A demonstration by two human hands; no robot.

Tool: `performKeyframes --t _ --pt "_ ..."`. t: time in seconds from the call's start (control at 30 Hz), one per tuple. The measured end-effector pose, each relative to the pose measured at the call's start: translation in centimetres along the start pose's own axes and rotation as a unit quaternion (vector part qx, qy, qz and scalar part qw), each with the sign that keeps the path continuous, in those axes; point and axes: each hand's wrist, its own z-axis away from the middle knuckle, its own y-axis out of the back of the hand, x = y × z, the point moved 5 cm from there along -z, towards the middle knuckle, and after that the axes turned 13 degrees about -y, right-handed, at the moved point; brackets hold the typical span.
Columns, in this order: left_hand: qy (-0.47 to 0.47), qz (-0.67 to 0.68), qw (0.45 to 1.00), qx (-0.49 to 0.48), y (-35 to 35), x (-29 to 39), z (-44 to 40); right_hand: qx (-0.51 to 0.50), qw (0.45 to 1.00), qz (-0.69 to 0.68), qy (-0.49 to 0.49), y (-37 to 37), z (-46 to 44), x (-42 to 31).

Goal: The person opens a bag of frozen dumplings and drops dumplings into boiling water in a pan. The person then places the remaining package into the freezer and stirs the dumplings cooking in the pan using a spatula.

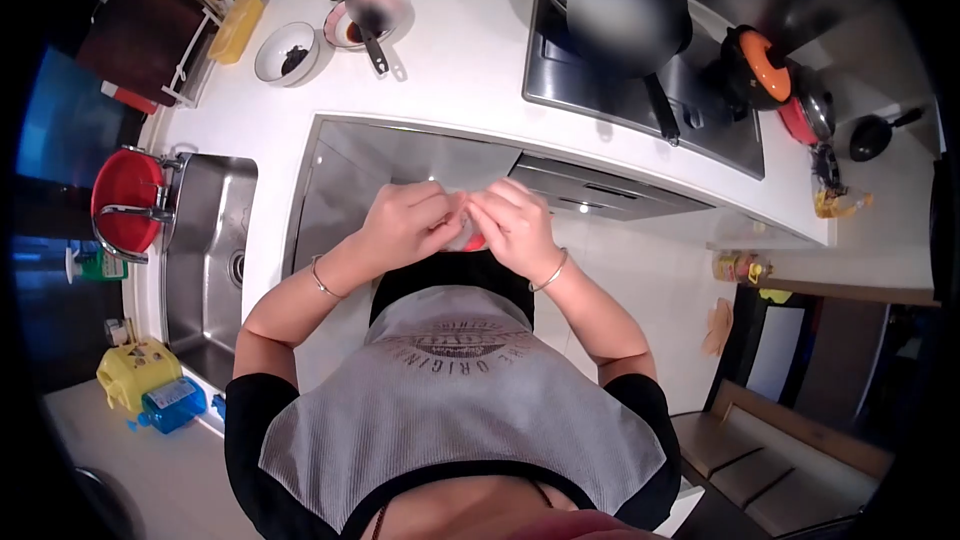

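In front of my body, both hands meet at a small clear plastic bag with red on it (475, 241). My left hand (412, 223) is closed, its fingertips pinching the bag's upper edge. My right hand (516, 227) pinches the same edge from the other side, fingertips almost touching those of the left. The fingers cover much of the bag, and what is inside cannot be made out. Each wrist wears a thin bracelet.
A pan (625, 20) sits on the stove (590, 90). On the counter (430, 60) are a white bowl (287, 53) with something dark and a plate (345, 32) with a black-handled utensil. The sink (205, 240), with a red basin (128, 198), lies left.
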Motion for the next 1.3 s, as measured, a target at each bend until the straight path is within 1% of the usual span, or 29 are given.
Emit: performKeyframes --t 0.03,0.07,0.1,0.13,0.17,0.27,0.33,0.37,0.47,0.53,0.57,0.6,0.67,0.7,0.77,0.8,0.87,0.9,1.0,1.03,1.13,1.17,1.27,1.3 --pt "0.025 0.02 0.999 0.006 0.3 -0.4 0.0 -0.003 1.0 0.014 0.016 0.0 -0.4 -0.5" --pt "0.048 0.047 0.997 0.032 0.7 -1.1 0.0 -0.006 0.999 0.029 0.033 0.1 -0.8 -1.2" --pt "0.074 0.074 0.993 0.06 1.0 -2.0 0.1 0.008 0.996 0.057 0.07 0.0 -1.1 -2.4" --pt "0.101 0.102 0.986 0.087 1.4 -2.5 0.0 0.007 0.998 0.046 0.052 0.0 -1.4 -2.6" --pt "0.05 0.063 0.995 0.057 2.4 -2.2 -0.5 0.009 0.999 0.035 0.035 0.1 -2.0 -2.6" --pt "0.044 0.039 0.998 0.031 3.9 -2.5 -0.9 0.011 1.0 -0.005 -0.028 0.1 -3.4 -2.0" --pt "-0.037 0.001 0.997 0.061 4.5 -2.1 -1.7 0.026 0.998 -0.016 -0.063 0.0 -4.1 -2.6" --pt "-0.079 -0.02 0.994 0.077 4.7 -1.9 -2.1 0.018 0.995 0.002 -0.1 -0.2 -4.5 -3.1" --pt "-0.134 -0.034 0.984 0.114 4.8 -1.4 -2.5 0.054 0.993 0.051 -0.091 -1.9 -4.8 -2.4" --pt "-0.138 -0.02 0.981 0.137 4.6 -1.9 -2.6 0.083 0.994 0.021 -0.063 -3.1 -5.4 -2.2" --pt "-0.133 -0.017 0.98 0.145 4.5 -2.2 -2.4 0.085 0.993 -0.004 -0.081 -3.7 -5.4 -1.7" --pt "-0.127 -0.015 0.98 0.152 4.4 -2.5 -2.3 0.087 0.991 -0.029 -0.099 -4.3 -5.4 -1.3" --pt "-0.101 0.001 0.975 0.198 4.0 -3.4 -2.0 0.064 0.974 -0.095 -0.197 -5.6 -4.5 -0.4" --pt "-0.088 0.008 0.971 0.22 4.0 -3.7 -2.0 0.086 0.972 -0.073 -0.207 -5.8 -4.5 -0.6" --pt "0.0 0.045 0.967 0.251 4.1 -4.2 -2.1 0.131 0.965 -0.029 -0.225 -5.9 -4.8 -1.2" --pt "0.044 0.064 0.961 0.265 4.1 -4.4 -2.0 0.133 0.965 -0.024 -0.225 -6.0 -5.0 -1.7" --pt "0.099 0.097 0.945 0.295 3.6 -5.4 -2.0 0.136 0.965 -0.013 -0.225 -6.0 -5.7 -2.1" --pt "0.126 0.114 0.936 0.309 3.2 -5.9 -1.9 0.148 0.968 0.0 -0.201 -6.1 -5.8 -2.3" --pt "0.164 0.138 0.914 0.344 2.4 -6.9 -1.9 0.157 0.964 0.073 -0.2 -6.4 -5.8 -1.7" --pt "0.163 0.16 0.918 0.324 2.3 -7.4 -2.0 0.132 0.957 0.083 -0.243 -6.6 -5.7 -0.8" --pt "0.147 0.261 0.928 0.223 2.7 -7.8 -3.0 0.139 0.958 0.088 -0.235 -5.2 -5.8 -0.4" --pt "0.147 0.324 0.915 0.19 2.6 -7.8 -3.2 0.147 0.963 0.089 -0.209 -4.9 -5.6 -0.3" --pt "0.113 0.348 0.93 0.013 2.4 -8.3 -3.9 0.148 0.959 0.095 -0.223 -4.0 -5.6 -0.8" --pt "0.134 0.367 0.92 -0.043 1.9 -8.9 -3.9 0.139 0.957 0.098 -0.235 -3.8 -5.8 -1.1"
